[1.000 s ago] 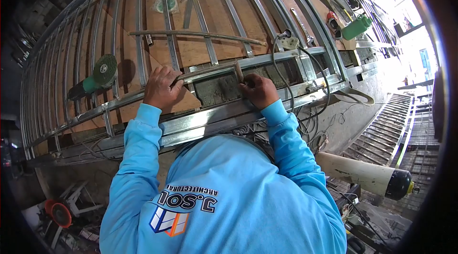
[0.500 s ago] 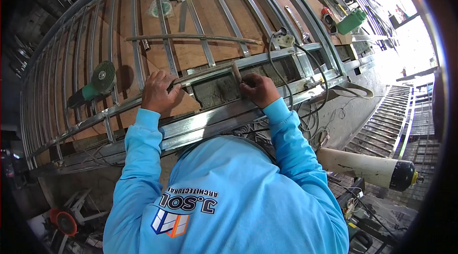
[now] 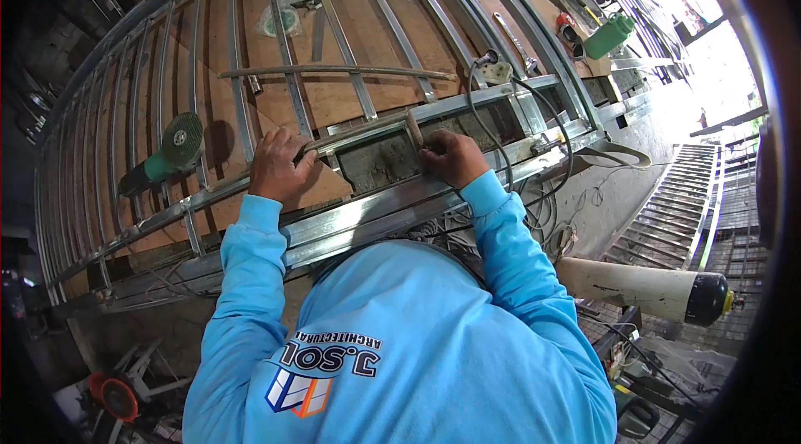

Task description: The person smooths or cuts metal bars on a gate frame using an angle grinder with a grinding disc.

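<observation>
A worn L-shaped metal bar (image 3: 359, 134), much like a square, lies along the near rail of a shiny metal frame (image 3: 367, 214). Its long arm runs toward my left hand (image 3: 282, 164), whose curled fingers and thumb close at that end; the exact contact is partly hidden. My right hand (image 3: 455, 158) is closed on the short arm (image 3: 415, 128), at the bar's right end. Just beyond, a thin rod (image 3: 338, 69) rests across the frame's upright bars. To the left, a green angle grinder (image 3: 158, 162) with a round disc lies on the bars.
Brown board (image 3: 250, 18) lies under the frame. A black cable (image 3: 486, 123) loops over the frame right of my right hand. Farther off are a wrench (image 3: 516, 42) and a green bottle (image 3: 609, 37). A pale gas cylinder (image 3: 642, 290) lies by my right elbow.
Both hands keep their places on the bar, with hardly any movement. The whole view has shifted slightly.
</observation>
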The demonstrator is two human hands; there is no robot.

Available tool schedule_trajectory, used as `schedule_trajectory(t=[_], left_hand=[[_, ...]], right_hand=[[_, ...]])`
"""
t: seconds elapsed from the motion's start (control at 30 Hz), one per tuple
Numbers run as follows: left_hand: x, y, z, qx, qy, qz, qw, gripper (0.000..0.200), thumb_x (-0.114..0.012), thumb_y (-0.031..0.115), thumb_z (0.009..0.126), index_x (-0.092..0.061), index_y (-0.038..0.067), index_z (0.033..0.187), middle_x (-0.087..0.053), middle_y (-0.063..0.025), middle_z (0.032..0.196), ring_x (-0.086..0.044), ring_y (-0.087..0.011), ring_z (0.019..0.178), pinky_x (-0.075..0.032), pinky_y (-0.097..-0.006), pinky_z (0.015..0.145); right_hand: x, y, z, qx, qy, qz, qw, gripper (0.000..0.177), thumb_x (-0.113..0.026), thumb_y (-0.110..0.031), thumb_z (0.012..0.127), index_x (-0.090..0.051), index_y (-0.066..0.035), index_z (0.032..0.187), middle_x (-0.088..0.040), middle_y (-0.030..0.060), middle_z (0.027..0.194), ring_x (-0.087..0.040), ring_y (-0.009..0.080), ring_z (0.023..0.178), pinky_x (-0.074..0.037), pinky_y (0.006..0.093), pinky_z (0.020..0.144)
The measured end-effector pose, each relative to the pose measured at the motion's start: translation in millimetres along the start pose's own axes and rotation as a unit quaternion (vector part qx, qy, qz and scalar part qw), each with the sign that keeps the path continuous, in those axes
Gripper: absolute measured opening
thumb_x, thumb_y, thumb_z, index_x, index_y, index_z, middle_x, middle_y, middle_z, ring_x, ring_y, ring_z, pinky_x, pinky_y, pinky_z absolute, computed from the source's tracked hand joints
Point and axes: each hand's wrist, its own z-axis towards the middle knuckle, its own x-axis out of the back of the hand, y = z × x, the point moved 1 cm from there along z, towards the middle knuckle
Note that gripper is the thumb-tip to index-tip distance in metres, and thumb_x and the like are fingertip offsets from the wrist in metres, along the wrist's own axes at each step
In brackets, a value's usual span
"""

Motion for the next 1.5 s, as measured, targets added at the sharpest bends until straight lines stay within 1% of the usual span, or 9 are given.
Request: schedule_trajectory(t=[0.3, 0.5, 0.6, 0.7, 1.0, 1.1, 1.23, 1.43, 1.5], left_hand=[[-3.0, -3.3, -1.3, 0.002, -0.001, 0.002, 1.0, 0.025, -0.073, 0.023, 0.083, -0.071, 0.006, 0.102, -0.061, -0.0148, 0.099, -0.058, -0.0365, 0.1, -0.047, -0.0471, 0.089], [-3.7, -5.3, -1.5, 0.0, -0.004, 0.006, 1.0, 0.026, -0.073, 0.023, 0.083, -0.071, 0.006, 0.102, -0.061, -0.0149, 0.1, -0.058, -0.0367, 0.1, -0.047, -0.0467, 0.089], [-4.1, -5.0, -1.5, -0.002, 0.002, 0.009, 1.0, 0.025, -0.074, 0.023, 0.082, -0.071, 0.006, 0.1, -0.062, -0.0145, 0.1, -0.058, -0.0366, 0.1, -0.047, -0.0467, 0.089], [-3.7, -3.5, -2.1, -0.005, 0.009, 0.014, 1.0, 0.025, -0.074, 0.023, 0.082, -0.071, 0.006, 0.099, -0.062, -0.0144, 0.099, -0.058, -0.0366, 0.1, -0.047, -0.0468, 0.089], [-4.7, -5.4, -1.4, -0.005, 0.012, -0.001, 1.0, 0.026, -0.074, 0.024, 0.081, -0.071, 0.005, 0.098, -0.061, -0.0159, 0.098, -0.057, -0.0378, 0.099, -0.046, -0.0474, 0.089], [-3.0, -3.1, -1.6, -0.001, 0.011, -0.003, 1.0, 0.027, -0.074, 0.024, 0.08, -0.071, 0.004, 0.099, -0.061, -0.0162, 0.098, -0.057, -0.0379, 0.099, -0.046, -0.0475, 0.088], [-2.1, -3.7, -1.9, -0.014, 0.028, -0.008, 0.999, 0.026, -0.074, 0.024, 0.081, -0.071, 0.005, 0.099, -0.061, -0.0164, 0.097, -0.058, -0.038, 0.097, -0.046, -0.0477, 0.088], [-2.5, -5.0, -1.8, -0.008, 0.017, -0.002, 1.0, 0.025, -0.074, 0.023, 0.081, -0.072, 0.006, 0.099, -0.061, -0.0151, 0.095, -0.058, -0.0367, 0.097, -0.046, -0.0471, 0.087], [-0.7, -3.1, -1.3, 0.001, 0.005, 0.003, 1.0, 0.027, -0.073, 0.023, 0.082, -0.072, 0.004, 0.1, -0.061, -0.0144, 0.097, -0.057, -0.0347, 0.099, -0.047, -0.0458, 0.089]], right_hand=[[-2.3, 3.9, 1.8, 0.034, 0.026, -0.059, 0.997, 0.022, -0.074, -0.024, 0.085, -0.07, -0.003, 0.09, -0.071, 0.0159, 0.084, -0.069, 0.0322, 0.075, -0.053, 0.0404, 0.069], [-5.5, 8.6, 3.9, 0.003, 0.015, -0.051, 0.999, 0.023, -0.074, -0.026, 0.085, -0.069, -0.003, 0.089, -0.069, 0.0171, 0.081, -0.068, 0.0333, 0.075, -0.052, 0.0414, 0.07], [-4.4, 4.7, 1.9, 0.005, 0.037, -0.081, 0.996, 0.023, -0.074, -0.026, 0.086, -0.069, -0.004, 0.088, -0.069, 0.0176, 0.081, -0.067, 0.0337, 0.075, -0.052, 0.0416, 0.069], [-0.7, 4.2, 3.7, -0.03, -0.01, -0.072, 0.997, 0.04, -0.074, -0.034, 0.085, -0.07, -0.004, 0.11, -0.069, 0.0267, 0.097, -0.065, 0.0443, 0.095, -0.052, 0.0484, 0.084], [0.3, 4.9, 5.1, -0.006, -0.005, -0.096, 0.995, 0.048, -0.073, -0.038, 0.085, -0.067, 0.001, 0.112, -0.068, 0.029, 0.101, -0.064, 0.0457, 0.098, -0.052, 0.0487, 0.087], [5.6, -7.7, 2.0, -0.029, -0.005, -0.123, 0.992, 0.046, -0.073, -0.037, 0.086, -0.068, 0.001, 0.112, -0.068, 0.0291, 0.101, -0.064, 0.0463, 0.098, -0.052, 0.0492, 0.087], [6.1, -6.2, 1.8, -0.022, -0.004, -0.121, 0.992, 0.043, -0.072, -0.036, 0.087, -0.068, -0.001, 0.111, -0.068, 0.0289, 0.1, -0.064, 0.0467, 0.097, -0.052, 0.0495, 0.086], [6.6, -5.5, 1.4, -0.024, -0.006, -0.112, 0.993, 0.037, -0.072, -0.034, 0.087, -0.069, -0.004, 0.109, -0.068, 0.0277, 0.098, -0.064, 0.0459, 0.095, -0.052, 0.0495, 0.083], [4.5, -1.8, 2.3, -0.021, -0.003, -0.101, 0.995, 0.036, -0.073, -0.033, 0.087, -0.069, -0.004, 0.108, -0.069, 0.0271, 0.097, -0.064, 0.0452, 0.094, -0.052, 0.0493, 0.083]])
